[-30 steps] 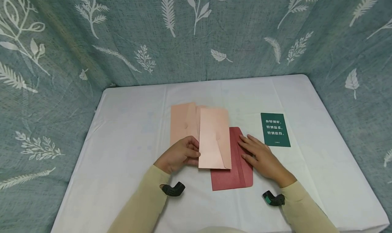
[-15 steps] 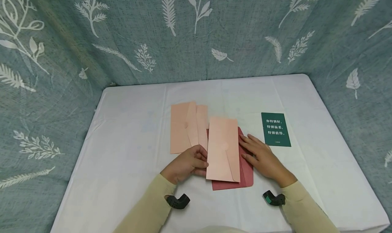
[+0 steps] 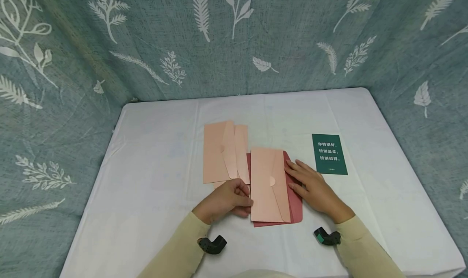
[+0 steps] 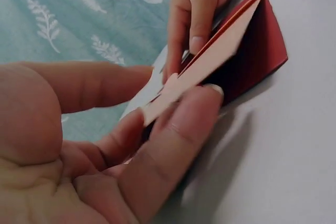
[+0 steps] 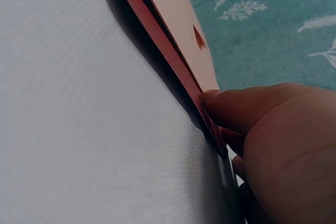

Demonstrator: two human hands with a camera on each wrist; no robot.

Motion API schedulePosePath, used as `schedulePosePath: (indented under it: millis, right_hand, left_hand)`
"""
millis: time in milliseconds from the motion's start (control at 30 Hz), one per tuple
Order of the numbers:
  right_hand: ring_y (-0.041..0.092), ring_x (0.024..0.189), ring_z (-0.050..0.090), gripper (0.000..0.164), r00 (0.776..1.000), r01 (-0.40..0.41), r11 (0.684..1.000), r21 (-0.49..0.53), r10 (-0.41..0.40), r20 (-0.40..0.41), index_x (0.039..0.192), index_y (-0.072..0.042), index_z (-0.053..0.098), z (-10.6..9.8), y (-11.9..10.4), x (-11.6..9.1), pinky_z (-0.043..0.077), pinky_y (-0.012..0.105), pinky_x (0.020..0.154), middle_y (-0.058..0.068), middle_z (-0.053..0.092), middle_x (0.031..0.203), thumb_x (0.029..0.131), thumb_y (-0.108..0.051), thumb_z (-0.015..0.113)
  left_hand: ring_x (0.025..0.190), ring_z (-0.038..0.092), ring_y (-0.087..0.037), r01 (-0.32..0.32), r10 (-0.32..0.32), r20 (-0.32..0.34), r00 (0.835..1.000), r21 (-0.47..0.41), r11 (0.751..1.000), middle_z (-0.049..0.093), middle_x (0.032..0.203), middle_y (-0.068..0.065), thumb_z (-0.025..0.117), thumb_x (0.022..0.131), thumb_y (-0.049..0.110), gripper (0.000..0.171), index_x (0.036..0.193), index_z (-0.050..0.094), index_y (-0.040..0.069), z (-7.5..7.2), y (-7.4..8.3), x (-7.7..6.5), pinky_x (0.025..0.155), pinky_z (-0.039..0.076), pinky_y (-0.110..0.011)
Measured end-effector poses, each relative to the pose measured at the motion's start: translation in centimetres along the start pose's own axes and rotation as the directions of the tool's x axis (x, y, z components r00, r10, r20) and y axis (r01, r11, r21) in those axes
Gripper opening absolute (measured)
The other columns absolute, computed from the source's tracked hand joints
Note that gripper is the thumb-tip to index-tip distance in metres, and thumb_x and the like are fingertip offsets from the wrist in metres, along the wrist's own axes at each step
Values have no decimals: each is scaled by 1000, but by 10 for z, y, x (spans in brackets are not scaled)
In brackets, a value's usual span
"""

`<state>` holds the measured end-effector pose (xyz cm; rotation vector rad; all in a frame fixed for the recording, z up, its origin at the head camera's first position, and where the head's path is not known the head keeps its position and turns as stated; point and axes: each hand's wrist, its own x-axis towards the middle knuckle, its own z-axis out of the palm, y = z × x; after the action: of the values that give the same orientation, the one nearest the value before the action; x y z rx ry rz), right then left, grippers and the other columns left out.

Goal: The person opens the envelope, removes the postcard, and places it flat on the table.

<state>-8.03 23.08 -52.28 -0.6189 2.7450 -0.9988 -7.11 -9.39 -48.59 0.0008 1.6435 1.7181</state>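
In the head view, a pink envelope (image 3: pixel 263 182) lay just below the centre of the frame, on top of a red envelope (image 3: pixel 297 209) that showed along its upper, right and lower edges. The left hand (image 3: pixel 226 201) was at the pink envelope's left edge, its fingers loosely bent, and the right hand (image 3: pixel 316 192) rested with extended fingers on the red envelope's right side. Overlapping pale pink envelopes (image 3: pixel 215 156) lay on the white-covered table (image 3: pixel 157 160) to the upper left of these, while a green card (image 3: pixel 327 164) with white characters lay right of centre. A leaf-patterned curtain (image 3: pixel 219 71) filled the top. In the left wrist view, the left hand's thumb and fingers stood apart around the near edge of the pink envelope, in the middle of the frame; how firmly they touched it could not be told. In the right wrist view, the right hand's thumb touched the red envelope's edge right of centre, with the other fingers mostly hidden.
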Motion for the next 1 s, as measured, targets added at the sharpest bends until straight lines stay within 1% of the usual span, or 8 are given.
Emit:
schedulePosePath:
  millis: [167, 333, 433, 500, 600, 767, 867, 1000]
  right_hand:
    - [36, 162, 21, 58, 1000, -12, 1000, 0, 12, -2, 164, -10, 50, 0, 0, 0, 20, 70, 122, 8, 39, 173, 110, -23, 68]
    - [36, 163, 21, 58, 1000, -14, 1000, 0, 14, -2, 164, -11, 50, 0, 0, 0, 20, 70, 122, 7, 39, 173, 110, -23, 68]
    - [36, 162, 21, 58, 1000, -13, 1000, 1, 13, -4, 164, -11, 50, 0, 1, 0, 20, 70, 121, 8, 39, 173, 110, -23, 68]
    - [36, 162, 21, 58, 1000, -13, 1000, 0, 13, -5, 164, -10, 50, 1, 1, 0, 20, 71, 121, 8, 39, 173, 110, -22, 68]
    - [36, 162, 22, 58, 1000, -14, 1000, -3, 14, -8, 163, -10, 51, 1, 1, 0, 20, 71, 121, 8, 40, 172, 110, -23, 68]
    - [36, 162, 22, 57, 1000, -13, 1000, -3, 13, -9, 163, -10, 51, 1, 0, 0, 20, 71, 121, 8, 40, 172, 110, -24, 68]
    - [36, 162, 22, 58, 1000, -13, 1000, 0, 13, -9, 163, -10, 51, 1, 1, 0, 20, 71, 121, 7, 39, 172, 110, -23, 69]
    - [36, 162, 22, 57, 1000, -11, 1000, -1, 11, -11, 163, -10, 52, 1, 1, 0, 21, 71, 121, 8, 40, 172, 110, -24, 68]
  left_hand:
    - [78, 71, -25, -51, 59, -41, 997, 176, 983, 69, 91, -15, 81, 97, 10, 22, 107, 64, 2, -1, 6, -4, 75, 64, -41]
    - [87, 68, -24, -219, 263, -71, 962, 373, 901, 72, 99, -6, 77, 101, 18, 17, 111, 69, 7, -2, 10, -4, 77, 59, -36]
    - [104, 66, -24, -331, 412, -48, 910, 515, 791, 72, 116, -4, 78, 101, 16, 24, 122, 70, 7, -1, 10, -2, 88, 55, -39]
    - [122, 59, -27, -377, 487, -7, 874, 623, 685, 67, 131, -5, 81, 99, 16, 36, 131, 68, 6, 0, 7, 1, 100, 50, -45]
    - [144, 41, -33, -388, 525, 64, 849, 750, 536, 53, 156, -9, 85, 97, 24, 54, 145, 63, 9, 1, 2, 4, 112, 39, -57]
    - [164, 10, -34, -354, 452, 168, 876, 861, 366, 23, 179, -9, 83, 96, 49, 80, 162, 51, 18, 0, -7, 9, 120, 20, -67]
    - [166, -4, -28, -349, 384, 214, 898, 879, 325, 9, 182, -4, 83, 92, 59, 95, 169, 42, 22, -1, -11, 11, 124, 11, -65]
    - [165, -11, -23, -335, 315, 238, 919, 892, 303, 1, 183, 2, 84, 87, 67, 110, 174, 31, 25, -2, -14, 13, 126, 2, -61]
